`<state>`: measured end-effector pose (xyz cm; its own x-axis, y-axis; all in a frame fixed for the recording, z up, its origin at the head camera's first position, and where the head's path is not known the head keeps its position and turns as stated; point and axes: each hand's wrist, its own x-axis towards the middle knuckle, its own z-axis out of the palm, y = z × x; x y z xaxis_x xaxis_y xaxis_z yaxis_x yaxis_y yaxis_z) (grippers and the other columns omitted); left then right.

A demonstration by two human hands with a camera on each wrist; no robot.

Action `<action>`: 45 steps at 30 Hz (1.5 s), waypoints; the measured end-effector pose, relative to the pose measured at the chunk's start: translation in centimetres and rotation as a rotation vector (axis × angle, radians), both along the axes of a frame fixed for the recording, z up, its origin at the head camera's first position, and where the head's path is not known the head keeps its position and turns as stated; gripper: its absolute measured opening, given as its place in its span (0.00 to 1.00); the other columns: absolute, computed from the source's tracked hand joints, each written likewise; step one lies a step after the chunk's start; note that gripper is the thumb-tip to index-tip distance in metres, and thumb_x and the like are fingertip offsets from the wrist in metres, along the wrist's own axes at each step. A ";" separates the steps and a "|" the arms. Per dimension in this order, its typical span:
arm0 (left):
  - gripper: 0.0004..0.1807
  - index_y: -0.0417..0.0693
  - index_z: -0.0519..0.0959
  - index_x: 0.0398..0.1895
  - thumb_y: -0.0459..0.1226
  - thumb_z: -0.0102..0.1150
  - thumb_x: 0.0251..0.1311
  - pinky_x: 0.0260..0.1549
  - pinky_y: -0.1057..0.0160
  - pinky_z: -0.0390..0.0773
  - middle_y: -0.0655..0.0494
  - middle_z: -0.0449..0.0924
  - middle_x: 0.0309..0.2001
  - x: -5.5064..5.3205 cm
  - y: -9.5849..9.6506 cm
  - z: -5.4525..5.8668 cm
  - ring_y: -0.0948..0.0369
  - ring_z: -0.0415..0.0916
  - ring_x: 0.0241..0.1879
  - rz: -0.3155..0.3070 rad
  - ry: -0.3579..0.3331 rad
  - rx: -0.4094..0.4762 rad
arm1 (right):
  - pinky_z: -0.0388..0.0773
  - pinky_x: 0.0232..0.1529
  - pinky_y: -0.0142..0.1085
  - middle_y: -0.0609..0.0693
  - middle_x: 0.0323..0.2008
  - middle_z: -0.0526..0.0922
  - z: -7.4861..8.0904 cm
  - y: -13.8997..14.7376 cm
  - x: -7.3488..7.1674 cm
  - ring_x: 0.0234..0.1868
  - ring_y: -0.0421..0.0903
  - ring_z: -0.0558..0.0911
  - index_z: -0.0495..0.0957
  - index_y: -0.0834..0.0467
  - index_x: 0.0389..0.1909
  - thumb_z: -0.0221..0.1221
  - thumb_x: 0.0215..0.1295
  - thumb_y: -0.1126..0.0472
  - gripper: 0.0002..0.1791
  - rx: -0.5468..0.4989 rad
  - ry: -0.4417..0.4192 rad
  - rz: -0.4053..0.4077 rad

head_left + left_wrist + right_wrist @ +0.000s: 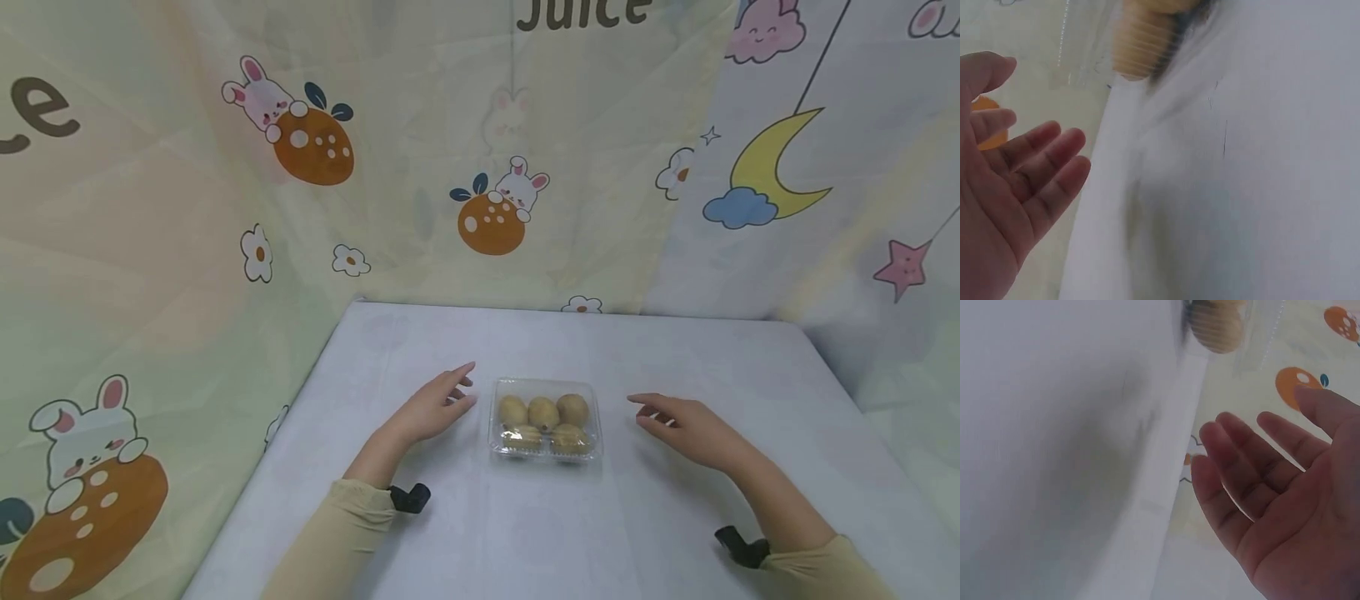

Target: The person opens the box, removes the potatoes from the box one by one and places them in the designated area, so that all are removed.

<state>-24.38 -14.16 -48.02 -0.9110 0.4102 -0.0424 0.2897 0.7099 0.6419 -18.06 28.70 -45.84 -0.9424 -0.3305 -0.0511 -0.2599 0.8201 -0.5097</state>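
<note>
The left hand [431,404] is to the left of the clear box, fingers loosely spread and a little bent, thumb held apart from them, nothing between them. The right hand [690,429] is to the right of the clear box in much the same relaxed shape, its fingers slightly bent and also holding nothing. Neither hand touches the clear box: a narrow gap separates the left fingertips from its left wall, and a somewhat wider one separates the right fingertips from its right wall, so the left hand is the nearer of the two.

The clear box [547,387] sits flat on the bench between the hands. Its long axis appears to run from side to side, so its short ends face the hands. Inside it, five round, yellowish-brown fruits [543,412] show through the plastic, three in the far row and two in the near one.

Nearer the wearer than the clear box, a black wrist device [411,498] is by the left sleeve [330,537]. The white-covered bench [480,533] extends around the clear box on all sides, and beyond it hangs a printed backdrop [405,183] with rabbits, oranges and a moon.
</note>
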 end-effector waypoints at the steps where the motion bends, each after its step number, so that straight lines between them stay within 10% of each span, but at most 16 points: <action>1: 0.34 0.65 0.56 0.77 0.51 0.51 0.71 0.56 0.52 0.79 0.57 0.75 0.61 0.0 0.2 -0.2 0.60 0.79 0.54 0.018 -0.037 0.040 | 0.81 0.42 0.41 0.49 0.48 0.85 -0.1 -0.1 -0.1 0.45 0.45 0.82 0.72 0.52 0.67 0.56 0.71 0.46 0.27 -0.029 -0.024 -0.006; 12: 0.34 0.54 0.52 0.79 0.43 0.49 0.72 0.35 0.57 0.86 0.42 0.78 0.51 -0.3 1.1 -2.9 0.56 0.84 0.34 0.032 -0.342 0.492 | 0.85 0.38 0.41 0.58 0.45 0.84 -2.8 -1.3 -1.1 0.39 0.53 0.83 0.60 0.54 0.73 0.52 0.75 0.50 0.30 -0.433 -0.291 -0.049; 23: 0.42 0.81 0.48 0.76 0.38 0.53 0.66 0.33 0.48 0.87 0.43 0.81 0.40 0.9 1.5 -5.1 0.50 0.84 0.32 -0.010 -0.634 0.694 | 0.86 0.35 0.46 0.59 0.42 0.80 -5.2 -3.3 -1.3 0.31 0.50 0.82 0.43 0.46 0.79 0.49 0.77 0.52 0.36 -0.658 -0.498 -0.029; 45: 0.48 0.80 0.46 0.77 0.30 0.55 0.65 0.43 0.48 0.85 0.55 0.77 0.35 1.6 1.7 -5.9 0.55 0.83 0.35 -0.190 -0.661 0.820 | 0.81 0.27 0.31 0.45 0.30 0.79 -6.9 -4.3 -0.7 0.23 0.38 0.77 0.28 0.45 0.79 0.48 0.75 0.64 0.45 -0.961 -0.544 0.172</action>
